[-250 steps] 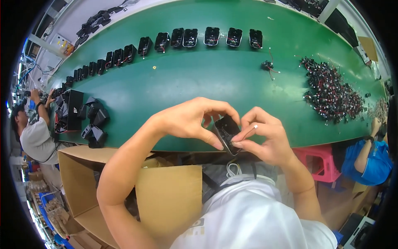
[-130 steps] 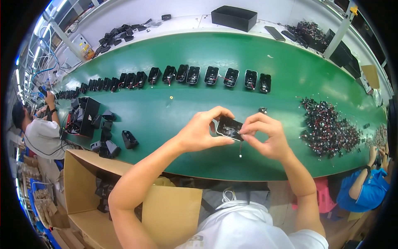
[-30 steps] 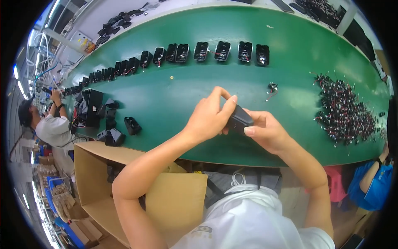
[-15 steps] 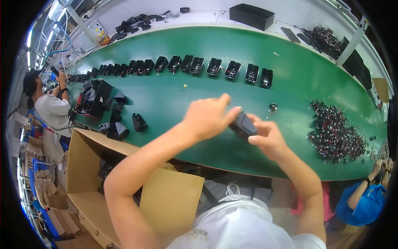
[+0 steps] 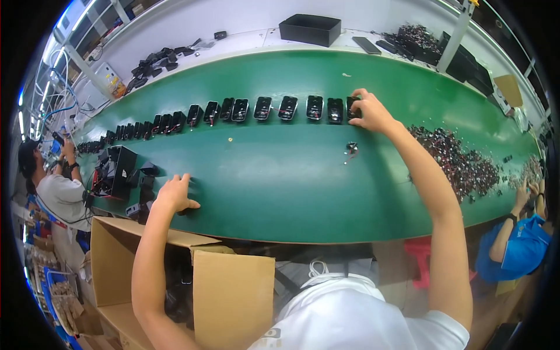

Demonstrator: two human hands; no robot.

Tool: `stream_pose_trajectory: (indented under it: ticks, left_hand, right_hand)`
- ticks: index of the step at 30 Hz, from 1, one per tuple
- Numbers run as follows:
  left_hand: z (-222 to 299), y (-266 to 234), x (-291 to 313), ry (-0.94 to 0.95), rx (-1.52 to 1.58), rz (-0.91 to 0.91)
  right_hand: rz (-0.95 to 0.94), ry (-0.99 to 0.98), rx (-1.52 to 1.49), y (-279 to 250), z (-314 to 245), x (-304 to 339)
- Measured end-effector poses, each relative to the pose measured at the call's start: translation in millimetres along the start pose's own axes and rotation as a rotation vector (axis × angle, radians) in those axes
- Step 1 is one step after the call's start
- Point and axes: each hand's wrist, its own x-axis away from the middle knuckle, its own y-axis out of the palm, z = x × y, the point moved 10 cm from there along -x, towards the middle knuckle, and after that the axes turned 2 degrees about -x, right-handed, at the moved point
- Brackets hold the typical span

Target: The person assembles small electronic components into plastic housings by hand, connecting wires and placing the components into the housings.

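Note:
At the right end of a long row, my right hand (image 5: 371,111) curls its thumb and fingers round a black open plastic housing (image 5: 352,108), which rests on the green table (image 5: 280,192). On the left side of the table, my left hand (image 5: 174,193) is bent down over a black plastic piece (image 5: 185,210). The hand hides most of this piece, and its fingers and thumb appear to grip its sides. More open black housings (image 5: 288,108) with small parts and wires inside stretch leftward from my right hand.
A small wired part (image 5: 352,149) lies below the row's end. Right of it spreads a heap of wired parts (image 5: 458,166). A black bin (image 5: 119,170) and a cardboard box (image 5: 233,291) are at left. Co-workers sit at both sides: a white sleeve (image 5: 61,192), a blue sleeve (image 5: 513,245).
My hands have separated. The black housing they held together now stands at the row's right end in my right hand. My left hand has moved left onto another black piece. The view has shifted.

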Motion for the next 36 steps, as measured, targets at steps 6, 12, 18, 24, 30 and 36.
stream_pose_trajectory:
  ticks: [6, 12, 18, 24, 30, 36]
  left_hand:
    - [13.9, -6.4, 15.8, 0.070, 0.122, -0.049]
    - [36.4, -11.5, 4.1, 0.281, 0.186, 0.062]
    - [205.4, -65.2, 22.7, 0.683, 0.291, 0.227]
    - [292.3, -63.9, 45.0, 0.893, 0.410, 0.186]
    - [281.9, -57.3, 37.2, 0.898, 0.522, 0.197]
    - [284.2, -63.3, 33.7, 0.857, 0.497, 0.172]
  right_hand:
    - [0.164, -0.082, -0.045, -35.3, -4.7, 42.9]
    - [0.064, -0.015, -0.320, -7.9, -53.9, 87.0]
    - [0.082, -0.016, -0.499, 15.0, -51.7, 92.0]
    - [0.098, 0.133, -0.558, 2.3, -60.7, 108.8]
    - [0.084, 0.107, -0.368, 6.8, -47.9, 127.2]
    - [0.076, 0.133, -0.469, -8.4, -54.4, 134.7]
